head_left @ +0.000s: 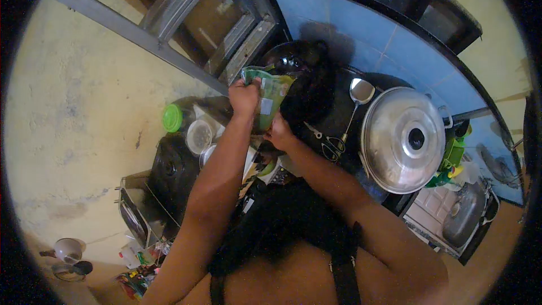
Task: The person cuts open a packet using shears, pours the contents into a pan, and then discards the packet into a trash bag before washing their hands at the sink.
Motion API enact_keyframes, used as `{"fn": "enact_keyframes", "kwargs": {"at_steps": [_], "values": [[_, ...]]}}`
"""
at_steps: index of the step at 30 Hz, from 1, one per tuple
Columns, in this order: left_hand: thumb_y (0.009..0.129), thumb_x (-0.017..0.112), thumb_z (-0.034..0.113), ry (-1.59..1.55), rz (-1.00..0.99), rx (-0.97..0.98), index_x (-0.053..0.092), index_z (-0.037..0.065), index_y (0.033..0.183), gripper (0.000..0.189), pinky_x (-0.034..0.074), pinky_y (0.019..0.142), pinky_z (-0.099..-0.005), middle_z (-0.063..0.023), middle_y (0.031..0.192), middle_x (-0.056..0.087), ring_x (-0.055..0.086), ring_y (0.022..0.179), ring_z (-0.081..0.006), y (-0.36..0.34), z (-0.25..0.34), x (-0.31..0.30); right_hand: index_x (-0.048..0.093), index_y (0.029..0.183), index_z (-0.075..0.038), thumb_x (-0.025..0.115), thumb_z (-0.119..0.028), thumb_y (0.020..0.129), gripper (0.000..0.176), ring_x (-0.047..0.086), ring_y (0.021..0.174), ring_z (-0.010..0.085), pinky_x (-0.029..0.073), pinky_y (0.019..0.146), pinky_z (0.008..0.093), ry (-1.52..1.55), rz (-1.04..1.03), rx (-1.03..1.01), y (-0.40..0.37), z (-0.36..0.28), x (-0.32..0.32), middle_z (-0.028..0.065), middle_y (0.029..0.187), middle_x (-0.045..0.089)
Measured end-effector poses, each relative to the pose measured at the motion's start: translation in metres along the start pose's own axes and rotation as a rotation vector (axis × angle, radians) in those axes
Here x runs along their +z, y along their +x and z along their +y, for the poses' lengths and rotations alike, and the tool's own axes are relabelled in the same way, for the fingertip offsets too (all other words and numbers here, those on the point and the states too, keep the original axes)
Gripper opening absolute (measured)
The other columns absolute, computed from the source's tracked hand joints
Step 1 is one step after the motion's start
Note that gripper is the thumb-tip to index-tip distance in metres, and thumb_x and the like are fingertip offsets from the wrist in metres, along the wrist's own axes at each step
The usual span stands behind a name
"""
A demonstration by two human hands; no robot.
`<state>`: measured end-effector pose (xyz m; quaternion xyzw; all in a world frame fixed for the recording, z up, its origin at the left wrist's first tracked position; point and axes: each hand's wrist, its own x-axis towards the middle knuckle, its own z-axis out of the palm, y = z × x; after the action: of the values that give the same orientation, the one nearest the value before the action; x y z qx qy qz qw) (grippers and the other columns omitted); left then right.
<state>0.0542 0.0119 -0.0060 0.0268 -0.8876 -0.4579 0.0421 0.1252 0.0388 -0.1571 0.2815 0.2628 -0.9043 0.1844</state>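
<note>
The largest thing is the wall (73, 113) on the left side of the frame; its plaster is pale yellow, rough, with grey stains. At the upper right there are blue tiles (361, 20), smooth and with thin joints between them. At the top, left of the middle, stands a window (226, 22) with a grey frame.

At the right of the frame lies a big round metal lid (395, 141), shiny, domed, with rings on its surface and a black knob (416, 139) in its centre. The sink (467, 214), of grey metal with a rounded basin, is at the lower right.

The plastic bag (272, 91) is just above the middle of the frame, in front of a dark pan (282, 56). It is thin, wrinkled and partly see-through, of green and yellowish colour, with a pale rectangular label (266, 106) on it. The left hand (245, 98) is closed on the upper left edge of the bag, with the thumb pressed on its surface. The right hand (279, 133) is closed on the lower part; its fingers are partly hidden.

To the right of the bag, a spatula (361, 91) with a shiny flat head and thin handle lies near the metal lid. Below it are scissors (333, 147) with loop handles. At the left, a round green cap (172, 118) has a ribbed edge.
</note>
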Motion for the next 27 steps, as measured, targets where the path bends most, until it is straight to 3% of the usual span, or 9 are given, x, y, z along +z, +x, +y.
{"fn": "enact_keyframes", "kwargs": {"at_steps": [7,13,18,25,27], "values": [[0.067,0.067,0.017,-0.017,0.014,0.030,0.060,0.000,0.065,0.019,0.041,0.053,-0.0307,-0.0098,0.058,0.059,0.053,0.050,-0.0169,0.008,-0.017,0.007,0.049,0.102,-0.018,0.022,-0.058,0.084,0.052,0.049,0.084,0.0195,0.034,0.074,0.0412,-0.028,0.058,0.002,-0.025,-0.008,0.014,0.0022,0.090,0.054],[0.067,0.066,0.021,-0.004,0.008,0.053,0.061,0.000,0.067,0.022,0.043,0.055,-0.0328,-0.0128,0.058,0.059,0.056,0.052,-0.0220,0.013,-0.026,0.010,0.049,0.102,-0.013,0.025,-0.059,0.082,0.056,0.049,0.089,0.0241,0.035,0.078,0.0442,-0.074,-0.019,0.004,-0.028,-0.011,0.014,0.0064,0.096,0.052],[0.067,0.067,0.022,0.159,0.041,0.106,0.061,0.000,0.068,0.022,0.043,0.055,-0.0337,-0.0127,0.059,0.059,0.056,0.053,-0.0231,0.009,-0.015,0.006,0.050,0.101,-0.011,0.026,-0.062,0.081,0.059,0.048,0.091,0.0250,0.035,0.078,0.0444,-0.020,0.005,0.050,-0.025,-0.009,0.013,0.0071,0.095,0.052],[0.067,0.067,0.022,0.090,0.009,0.082,0.061,0.000,0.069,0.023,0.043,0.055,-0.0355,-0.0150,0.059,0.059,0.057,0.053,-0.0261,0.014,-0.016,0.008,0.050,0.102,-0.015,0.025,-0.064,0.080,0.059,0.048,0.087,0.0230,0.035,0.076,0.0411,-0.047,-0.141,0.066,-0.027,-0.011,0.013,0.0051,0.092,0.052],[0.066,0.067,0.024,0.126,0.054,0.171,0.062,0.000,0.070,0.024,0.044,0.056,-0.0364,-0.0158,0.060,0.060,0.059,0.055,-0.0272,0.011,-0.012,0.007,0.050,0.102,-0.018,0.025,-0.064,0.079,0.057,0.048,0.082,0.0210,0.035,0.075,0.0397,-0.042,-0.155,0.081,-0.028,-0.012,0.014,0.0028,0.091,0.053]]}}
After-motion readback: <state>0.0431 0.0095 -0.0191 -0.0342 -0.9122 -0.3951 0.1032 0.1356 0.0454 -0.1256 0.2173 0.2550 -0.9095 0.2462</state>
